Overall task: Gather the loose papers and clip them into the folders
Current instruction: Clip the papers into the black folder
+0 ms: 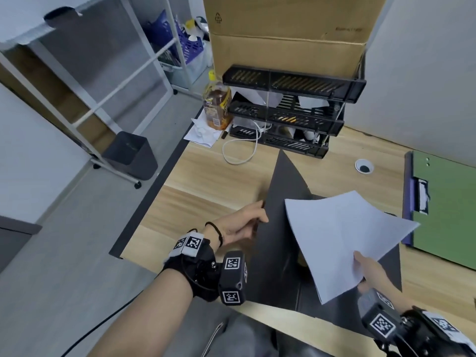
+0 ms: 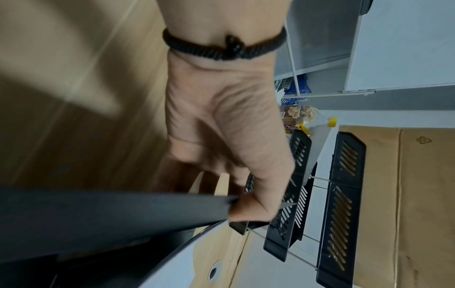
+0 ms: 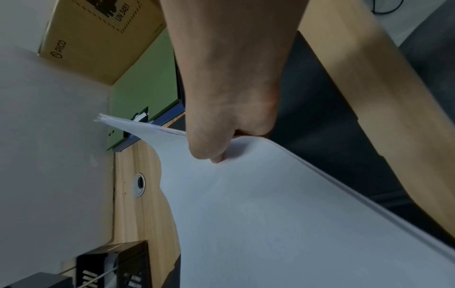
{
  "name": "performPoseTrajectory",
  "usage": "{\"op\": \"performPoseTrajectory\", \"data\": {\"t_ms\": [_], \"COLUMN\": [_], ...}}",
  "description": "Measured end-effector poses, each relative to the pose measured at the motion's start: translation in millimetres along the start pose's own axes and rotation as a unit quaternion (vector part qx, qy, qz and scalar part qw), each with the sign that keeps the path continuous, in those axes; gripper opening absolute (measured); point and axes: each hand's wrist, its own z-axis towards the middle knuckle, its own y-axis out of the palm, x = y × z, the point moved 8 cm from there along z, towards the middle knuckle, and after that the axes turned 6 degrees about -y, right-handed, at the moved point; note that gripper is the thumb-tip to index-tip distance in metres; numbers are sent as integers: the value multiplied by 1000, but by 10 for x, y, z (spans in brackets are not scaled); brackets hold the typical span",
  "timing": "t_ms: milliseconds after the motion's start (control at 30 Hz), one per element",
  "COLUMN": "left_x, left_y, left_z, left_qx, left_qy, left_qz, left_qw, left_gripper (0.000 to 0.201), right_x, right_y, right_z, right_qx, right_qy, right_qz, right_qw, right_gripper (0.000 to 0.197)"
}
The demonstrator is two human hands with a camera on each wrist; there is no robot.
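Note:
A black folder [image 1: 280, 228] lies open on the wooden desk in front of me, its left cover raised. My left hand [image 1: 247, 222] pinches the edge of that raised cover [image 2: 123, 210] between thumb and fingers. My right hand [image 1: 368, 266] pinches a stack of white papers [image 1: 342, 235] by its near corner and holds it in the air over the folder's right half. In the right wrist view the thumb lies on top of the papers [image 3: 270, 214], which sag away from the hand. A green folder [image 1: 448, 207] with a metal clip lies at the right.
A black three-tier tray rack [image 1: 291, 109] stands at the desk's back before a cardboard box [image 1: 288, 32]. A drink bottle [image 1: 216, 104], crumpled tissue and a white cable [image 1: 242, 150] sit at the back left. A cable hole [image 1: 363, 166] is right of centre. A bin [image 1: 131, 155] stands on the floor.

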Motion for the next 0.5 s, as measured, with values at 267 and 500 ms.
{"op": "performPoseTrajectory", "data": {"t_ms": [267, 500], "left_x": [118, 51], "left_y": [-1116, -921], "left_z": [-135, 161], "left_qx": [371, 411], "left_qy": [44, 45], "left_qz": [110, 354], "left_qw": [921, 839], "left_gripper": [50, 64], "right_x": [40, 92], "right_y": [-203, -431], "right_z": [-48, -53], "right_qx": [-6, 1], "right_qy": [-16, -2], "right_qz": [-24, -3], "right_qw": [1000, 1000], "right_gripper": [44, 41]}}
